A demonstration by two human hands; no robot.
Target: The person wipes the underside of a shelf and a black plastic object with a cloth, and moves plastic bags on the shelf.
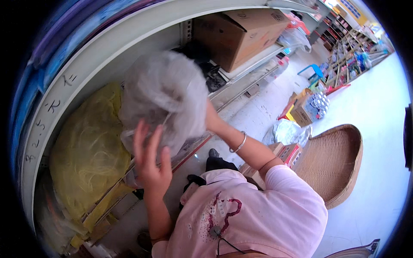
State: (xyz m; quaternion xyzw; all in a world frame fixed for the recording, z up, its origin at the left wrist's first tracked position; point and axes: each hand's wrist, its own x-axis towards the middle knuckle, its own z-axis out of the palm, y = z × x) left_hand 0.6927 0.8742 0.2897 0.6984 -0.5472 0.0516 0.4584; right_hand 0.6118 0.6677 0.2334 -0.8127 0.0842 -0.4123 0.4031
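Observation:
A bulky, crumpled bundle of translucent whitish plastic bags (172, 94) is at the shelf in front of me. My left hand (152, 165) is raised at its near side, with fingers spread and slightly blurred; I cannot tell whether they touch the plastic. My right hand (210, 118) is against the bundle's right side, its fingers hidden behind the plastic. A large yellow translucent bag (88, 155) full of pale material bulges on the shelf to the left. Behind the bundle lies a black plastic bag (211, 71).
A cardboard box (236, 36) stands on the shelf beyond the black bag. Along the upper left curves a pale metal shelf edge (64, 86). On the floor at right are a large woven basket (333, 161), smaller cartons (290, 152), and a blue stool (312, 71) farther back.

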